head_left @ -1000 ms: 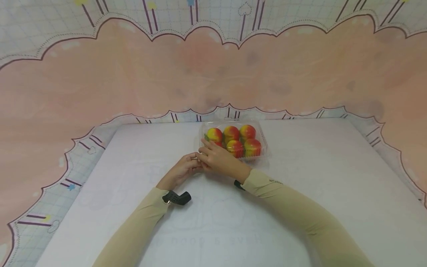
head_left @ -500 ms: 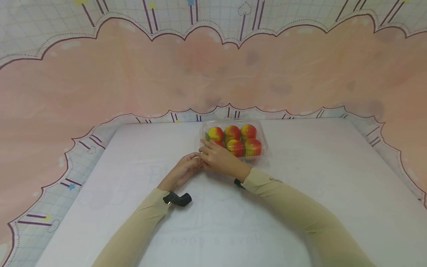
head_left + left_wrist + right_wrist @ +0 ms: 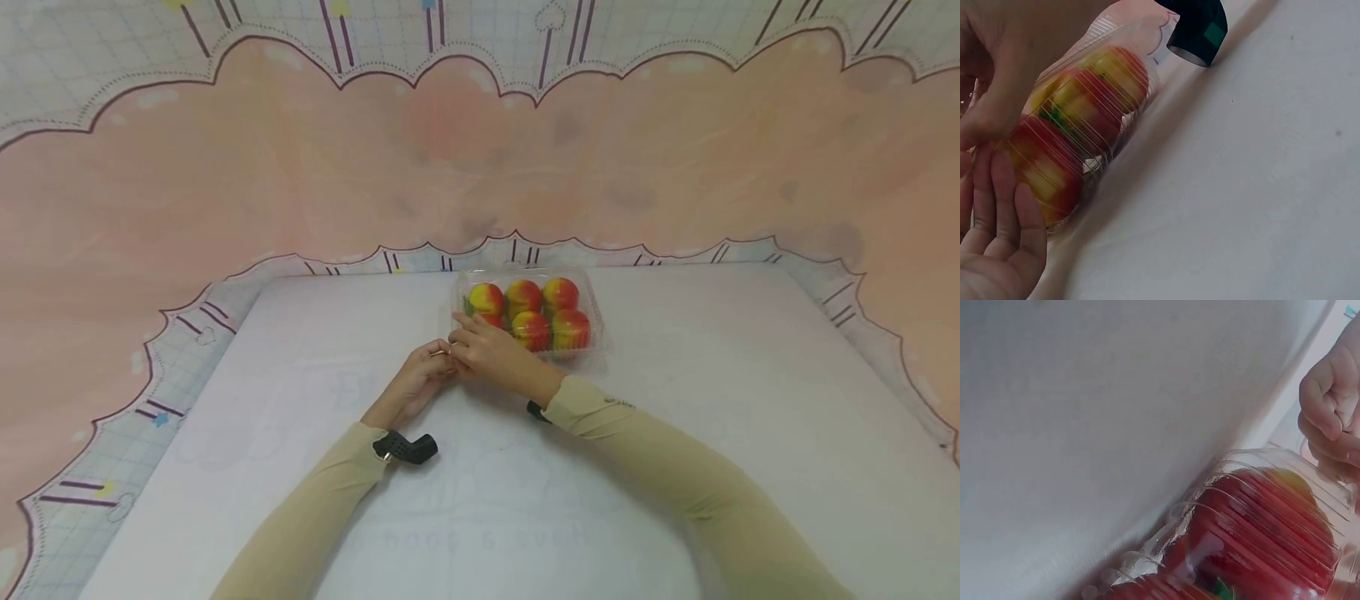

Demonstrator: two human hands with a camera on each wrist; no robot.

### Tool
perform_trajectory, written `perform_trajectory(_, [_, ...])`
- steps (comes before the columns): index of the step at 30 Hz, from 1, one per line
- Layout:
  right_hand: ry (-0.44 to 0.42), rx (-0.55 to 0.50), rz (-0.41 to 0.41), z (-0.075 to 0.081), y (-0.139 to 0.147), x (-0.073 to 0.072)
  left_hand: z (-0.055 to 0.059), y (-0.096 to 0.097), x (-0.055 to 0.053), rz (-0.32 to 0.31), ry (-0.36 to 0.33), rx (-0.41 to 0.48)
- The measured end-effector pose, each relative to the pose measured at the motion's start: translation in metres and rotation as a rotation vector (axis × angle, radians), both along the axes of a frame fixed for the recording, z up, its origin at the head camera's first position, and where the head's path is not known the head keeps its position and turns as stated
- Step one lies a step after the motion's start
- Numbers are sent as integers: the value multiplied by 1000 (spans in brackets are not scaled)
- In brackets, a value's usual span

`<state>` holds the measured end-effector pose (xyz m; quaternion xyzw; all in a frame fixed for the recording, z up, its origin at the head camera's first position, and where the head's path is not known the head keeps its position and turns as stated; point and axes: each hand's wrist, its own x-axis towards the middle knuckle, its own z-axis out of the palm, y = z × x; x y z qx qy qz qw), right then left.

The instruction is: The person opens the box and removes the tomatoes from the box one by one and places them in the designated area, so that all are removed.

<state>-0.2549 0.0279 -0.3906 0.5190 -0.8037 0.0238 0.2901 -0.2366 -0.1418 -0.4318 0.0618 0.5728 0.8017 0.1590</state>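
A clear ribbed plastic fruit box (image 3: 596, 321) stands at the far side of the white table, its lid down. Inside are several red-and-yellow fruits (image 3: 560, 294) with bits of green leaf. Both hands meet at the near left corner of the box. There my left hand (image 3: 412, 382) pinches the edge, its fingers partly curled. My right hand (image 3: 501, 358) reaches across the front left, fingers bent over the same edge and hiding part of one fruit. In the left wrist view, the left hand (image 3: 1000, 244) is below and the right hand (image 3: 1016, 50) above the corner; the exact grip is partly hidden.
The white tabletop (image 3: 480, 492) runs from the box toward the person, with faint lettering. A patterned peach-coloured backdrop (image 3: 480, 167) rises close behind the box. Black wrist cameras sit at the cuffs; the left one (image 3: 407, 448) hangs over the table.
The box has shifted very slightly to the right. My left wrist has edged right with it; both hands stay at the same corner.
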Motion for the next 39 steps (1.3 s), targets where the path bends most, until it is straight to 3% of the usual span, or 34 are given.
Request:
perform_trajectory(12, [-29, -71, 28, -1, -1, 0, -7, 1, 1, -8, -13, 70])
perform_trajectory(17, [-2, -77, 18, 0, 0, 0, -6, -1, 3, -12, -9, 29])
perform_trajectory(25, [151, 34, -74, 2, 6, 1, 3, -8, 2, -65, -58, -134])
perform_trajectory(30, [188, 109, -128, 3, 14, 1, 7, -11, 0, -50, -67, -230])
perform_trajectory(35, [158, 146, -150, 2, 26, 3, 12, -11, -1, -39, -12, -332])
perform_trajectory(37, [139, 141, -155, 2, 32, 4, 17, -10, 0, -16, 32, -426])
perform_trajectory(39, [109, 124, -161, 3, 38, 6, 22, -9, 2, 31, 116, -582])
